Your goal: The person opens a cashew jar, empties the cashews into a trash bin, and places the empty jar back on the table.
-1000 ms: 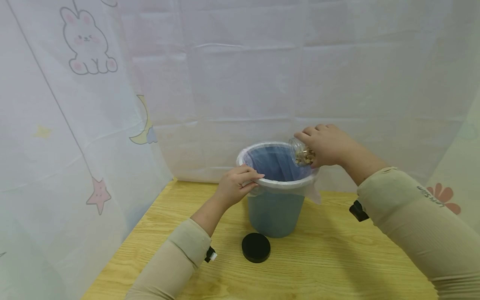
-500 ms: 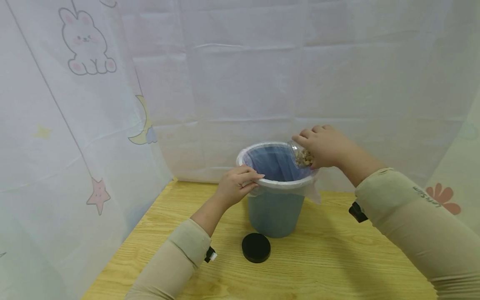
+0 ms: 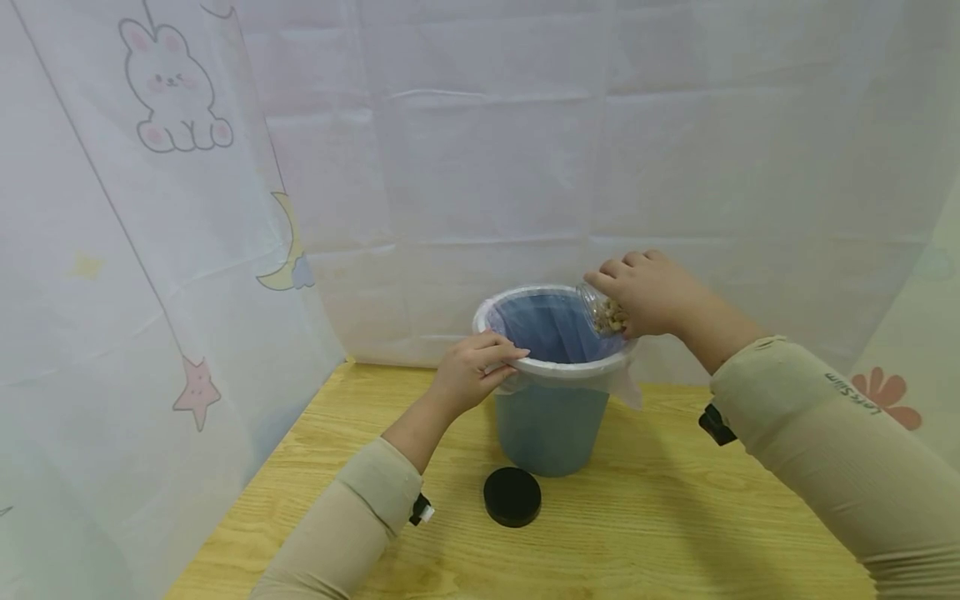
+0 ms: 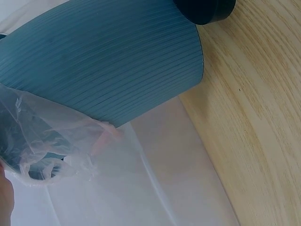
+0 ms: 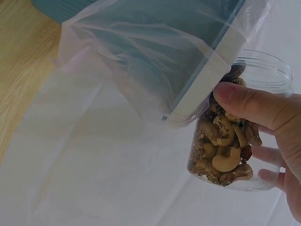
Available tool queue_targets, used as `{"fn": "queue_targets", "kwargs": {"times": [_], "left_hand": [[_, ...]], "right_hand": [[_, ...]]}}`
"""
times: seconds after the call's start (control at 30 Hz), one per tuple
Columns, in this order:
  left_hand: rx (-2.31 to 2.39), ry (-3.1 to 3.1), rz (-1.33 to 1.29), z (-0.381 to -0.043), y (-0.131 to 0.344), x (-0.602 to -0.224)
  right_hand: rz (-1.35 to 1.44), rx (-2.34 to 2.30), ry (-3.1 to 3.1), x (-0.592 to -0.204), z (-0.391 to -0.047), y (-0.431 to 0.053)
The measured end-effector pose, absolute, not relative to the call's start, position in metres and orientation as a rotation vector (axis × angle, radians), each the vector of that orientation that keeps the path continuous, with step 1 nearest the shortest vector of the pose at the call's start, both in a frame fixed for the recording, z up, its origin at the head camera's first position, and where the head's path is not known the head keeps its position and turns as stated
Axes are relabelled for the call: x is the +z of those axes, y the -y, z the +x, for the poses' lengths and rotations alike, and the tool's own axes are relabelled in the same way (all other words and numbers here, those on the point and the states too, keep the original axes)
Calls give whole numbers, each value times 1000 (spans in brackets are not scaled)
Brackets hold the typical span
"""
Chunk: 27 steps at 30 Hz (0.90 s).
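Note:
My right hand [image 3: 654,293] grips a clear jar [image 3: 590,307], tilted over the right side of a blue-green trash bin [image 3: 551,429]. Brown cashews [image 5: 225,157] lie along one side of the jar in the right wrist view, and its mouth has no lid on. My thumb presses the jar's near side while the fingers curl round behind. At the bin's front left, my left hand [image 3: 468,371] holds the white rim [image 3: 573,367] with the fingers over it and the thumb underneath. In the left wrist view only a sliver of that hand [image 4: 5,197] shows. The bin's bottom is hidden.
A thin clear bag [image 5: 146,61] lines the bin and hangs over its rim. The black round lid [image 3: 512,497] lies on the wooden table [image 3: 637,533] in front of the bin. A white printed sheet [image 3: 480,183] hangs close behind.
My right hand has shifted slightly left with the jar, and the cashews have settled differently inside it. The left hand keeps its place on the rim.

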<state>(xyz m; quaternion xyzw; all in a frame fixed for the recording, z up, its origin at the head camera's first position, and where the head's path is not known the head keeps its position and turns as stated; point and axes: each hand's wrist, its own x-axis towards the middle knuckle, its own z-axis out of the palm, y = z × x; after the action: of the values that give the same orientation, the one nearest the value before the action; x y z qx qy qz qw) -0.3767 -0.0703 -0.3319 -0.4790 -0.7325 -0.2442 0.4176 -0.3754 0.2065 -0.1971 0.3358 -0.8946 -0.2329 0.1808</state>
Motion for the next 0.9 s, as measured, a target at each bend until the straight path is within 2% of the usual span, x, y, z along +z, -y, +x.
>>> {"fn": "queue_targets", "kwargs": {"times": [0.9], "left_hand": [[-602,1839,-1197,-377,69,-331]], "right_hand": [[981,-752,2467,-195,-373,-203]]}}
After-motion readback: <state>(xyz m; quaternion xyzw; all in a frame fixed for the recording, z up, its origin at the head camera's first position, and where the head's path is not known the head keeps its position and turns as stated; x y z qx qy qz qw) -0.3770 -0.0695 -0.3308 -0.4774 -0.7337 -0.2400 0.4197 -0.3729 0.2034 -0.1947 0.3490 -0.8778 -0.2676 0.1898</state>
